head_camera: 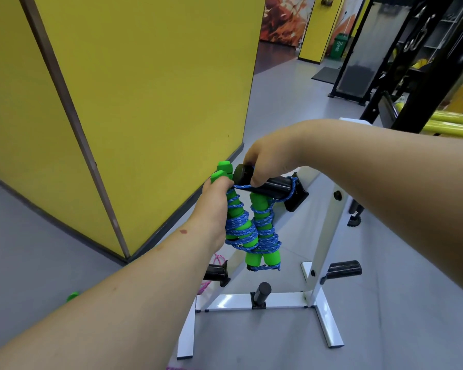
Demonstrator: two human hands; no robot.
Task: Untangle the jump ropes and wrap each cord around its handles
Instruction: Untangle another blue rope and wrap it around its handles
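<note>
Left hand (215,206) gripping wrapped green jump rope (251,231), right hand (267,158) on black peg (270,186)

Bright, even indoor light, no hard shadows for you to fight. Soft shadow under the white rack (259,301) on the grey floor (385,329). Mild glare on the rack's base bar and on the floor far right. Yellow wall (150,84) evenly lit, slightly washed. Wide-angle bend: wall edges lean, your forearms balloon at the near corners. Overall soft, compression smear; far right gym gear is dark and mushy.
</note>
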